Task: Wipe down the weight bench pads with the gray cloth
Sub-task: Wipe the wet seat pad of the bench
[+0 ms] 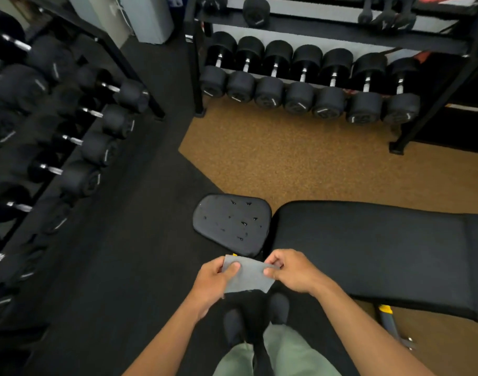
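A small gray cloth (pixel 249 275) is stretched flat between both hands, just in front of the bench. My left hand (pixel 213 282) pinches its left edge and my right hand (pixel 293 271) pinches its right edge. Just beyond the cloth lies the black seat pad (pixel 231 222), its surface torn in several small spots. To its right runs the long black back pad (pixel 373 253), lying flat. Neither hand touches a pad.
Dumbbell racks stand on the left (pixel 69 126) and across the back (pixel 308 85). The floor is black rubber (pixel 118 240) with a brown patch (pixel 286 158). The bench's yellow-and-black frame (pixel 387 316) shows under the back pad. My shoes (pixel 255 318) are below the cloth.
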The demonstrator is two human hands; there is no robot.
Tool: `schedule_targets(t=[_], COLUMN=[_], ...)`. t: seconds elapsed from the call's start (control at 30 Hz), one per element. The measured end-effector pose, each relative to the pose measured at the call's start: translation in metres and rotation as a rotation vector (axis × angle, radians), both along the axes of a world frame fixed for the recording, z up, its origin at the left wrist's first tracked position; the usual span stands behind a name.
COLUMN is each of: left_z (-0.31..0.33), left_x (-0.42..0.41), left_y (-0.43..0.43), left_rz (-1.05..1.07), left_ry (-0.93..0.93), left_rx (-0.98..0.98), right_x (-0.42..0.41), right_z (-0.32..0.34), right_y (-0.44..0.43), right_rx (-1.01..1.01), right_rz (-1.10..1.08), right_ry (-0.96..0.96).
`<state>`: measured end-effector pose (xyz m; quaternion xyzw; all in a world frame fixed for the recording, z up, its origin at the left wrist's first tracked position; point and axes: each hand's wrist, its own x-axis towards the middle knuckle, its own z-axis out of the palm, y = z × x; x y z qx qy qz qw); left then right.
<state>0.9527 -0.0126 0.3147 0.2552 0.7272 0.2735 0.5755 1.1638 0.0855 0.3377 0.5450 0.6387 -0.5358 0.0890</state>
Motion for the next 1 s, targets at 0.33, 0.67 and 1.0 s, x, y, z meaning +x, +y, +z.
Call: schedule_targets(t=[0.33, 0.67, 1.0], left_z=[-0.156, -0.270, -0.339], left_x=[-0.020, 0.009, 0.044], left_y=[0.056, 0.102, 0.100], left_rz=[-0.054, -0.169, -1.005], left_ry=[0.383, 0.718, 1.067], left_rx=[-0.066, 0.053, 0.508], right_x=[-0.049, -0.046, -0.017], right_z=[-0.153, -0.279, -0.313], right_y=[0.060, 0.108, 0.118], right_rx=[-0.026, 0.095, 0.151], right_rz=[0.007, -0.040, -0.214], right_ry=[-0.136, -0.282, -0.209])
